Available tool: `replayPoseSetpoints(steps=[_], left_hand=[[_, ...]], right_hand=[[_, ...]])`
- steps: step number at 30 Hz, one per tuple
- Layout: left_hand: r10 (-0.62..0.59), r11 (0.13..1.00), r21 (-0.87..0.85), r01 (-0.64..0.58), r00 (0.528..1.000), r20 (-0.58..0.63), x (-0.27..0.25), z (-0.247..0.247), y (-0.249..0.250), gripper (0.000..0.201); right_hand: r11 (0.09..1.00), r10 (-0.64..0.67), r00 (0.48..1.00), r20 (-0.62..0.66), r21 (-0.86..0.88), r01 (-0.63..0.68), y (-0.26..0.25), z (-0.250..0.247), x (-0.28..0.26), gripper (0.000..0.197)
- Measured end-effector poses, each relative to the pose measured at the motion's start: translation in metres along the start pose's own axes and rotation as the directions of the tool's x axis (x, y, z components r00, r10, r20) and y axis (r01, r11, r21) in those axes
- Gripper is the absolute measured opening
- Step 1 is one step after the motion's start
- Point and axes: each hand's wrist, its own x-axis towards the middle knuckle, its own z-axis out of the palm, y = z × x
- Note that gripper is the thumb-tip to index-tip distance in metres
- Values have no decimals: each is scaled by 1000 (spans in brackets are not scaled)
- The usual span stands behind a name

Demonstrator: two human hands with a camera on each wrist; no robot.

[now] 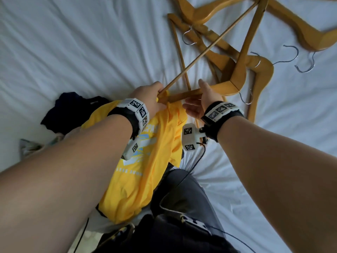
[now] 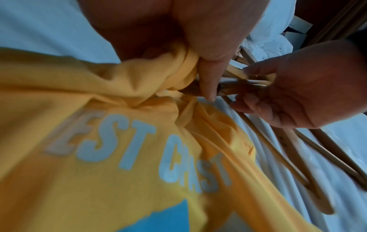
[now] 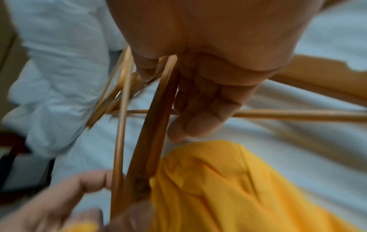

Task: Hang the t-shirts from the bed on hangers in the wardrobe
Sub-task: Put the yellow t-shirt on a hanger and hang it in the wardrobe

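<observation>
Fingers (image 2: 206, 84) of the left hand (image 1: 151, 96) are curled round two things at once: the bunched collar of the bright yellow cotton t-shirt with pale blue lettering (image 1: 145, 172) and the left tip of the honey-coloured wooden hanger with a straight lower bar (image 1: 235, 73). The left wrist view shows the cloth gathered tight under the thumb, right against the wood where shoulder and bar meet. That corner sits at the mouth of the neck opening, touching it; how far in it has gone I cannot tell.

From that tip the hanger's near shoulder runs rightward, low above the white bed sheet (image 1: 73, 42), so its long axis lies across the person, left to right, with the bar slanting away up the bed. The shirt trails from the collar back toward the person's body, so the hanger would enter from the far side of the neck hole.

Further right, the right hand (image 1: 202, 99) cradles the shoulder near its middle, thumb over the top and the other fingers loosely bent beneath, a light hold rather than a clamp. It is the hand better placed to push the wood leftward, while the left stretches the collar over it.

Beyond both hands lies a loose heap of spare wooden hangers with wire hooks (image 1: 209, 30). A crumpled dark navy garment (image 1: 62, 114) lies on the sheet left of the yellow shirt.
</observation>
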Motion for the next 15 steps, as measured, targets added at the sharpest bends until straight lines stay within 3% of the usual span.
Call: replayPoseSetpoints(steps=[4, 11, 15], left_hand=[[56, 998, 26, -56, 998, -9, -16, -2, -8, 30], [77, 992, 104, -70, 995, -66, -35, -31, -6, 22], [106, 991, 84, -101, 992, -62, -53, -51, -4, 30]], right_hand=[[992, 56, 997, -53, 114, -50, 9, 11, 5, 67], [977, -27, 998, -62, 210, 40, 3, 24, -25, 37], [979, -84, 992, -95, 180, 100, -10, 28, -52, 32]])
